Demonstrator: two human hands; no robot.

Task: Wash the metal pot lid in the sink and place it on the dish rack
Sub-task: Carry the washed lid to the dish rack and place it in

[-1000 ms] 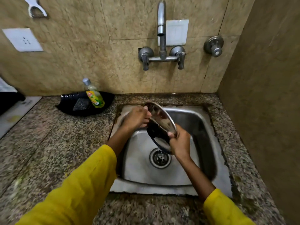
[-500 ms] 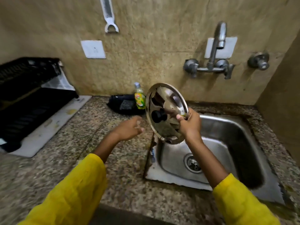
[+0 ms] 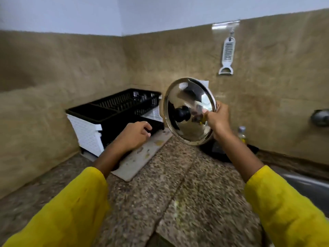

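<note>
Above the counter [image 3: 174, 175], right hand [image 3: 218, 120] grips the lid [image 3: 188, 111] rim.

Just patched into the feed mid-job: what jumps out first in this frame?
The shiny metal pot lid, held up on edge by its rim in the right hand at centre frame, black knob facing the camera. Behind and left of it, the black dish rack sits on a white base in the counter's corner. The left hand hovers empty, loosely curled, in front of the rack.
</note>
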